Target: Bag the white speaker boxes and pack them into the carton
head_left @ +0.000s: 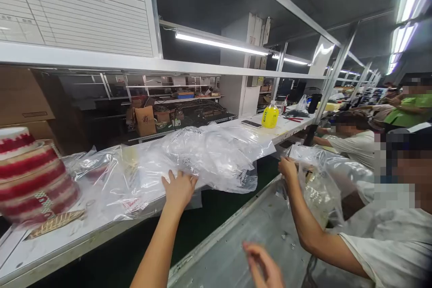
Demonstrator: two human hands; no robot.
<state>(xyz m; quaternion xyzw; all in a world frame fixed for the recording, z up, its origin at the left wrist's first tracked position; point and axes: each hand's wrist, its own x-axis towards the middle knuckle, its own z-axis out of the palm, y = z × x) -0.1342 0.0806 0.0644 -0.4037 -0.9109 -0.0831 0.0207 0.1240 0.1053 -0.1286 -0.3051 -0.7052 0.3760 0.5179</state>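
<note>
My left hand (pixel 180 191) lies with spread fingers on a heap of clear plastic bags (pixel 209 153) along the front edge of the white bench. Some bags hang over that edge, and one near the left carries red print. Low in the view, my right hand (pixel 263 266) hovers over the grey conveyor surface (pixel 229 238). Its fingers are loosely curved and apart, with nothing visible between them; part of it is cut off by the frame. To the right, a co-worker's hand (pixel 288 168) handles another clear plastic bag (pixel 319 189).
Red-and-cream striped round containers (pixel 37 175) are stacked at the bench's left end, beside a flat brown slatted piece (pixel 56 224). Further along are a phone (pixel 251 123), a yellow bottle (pixel 270 117) and red-handled pliers (pixel 293 119). A metal rail (pixel 202 71) crosses above. Co-workers sit at right.
</note>
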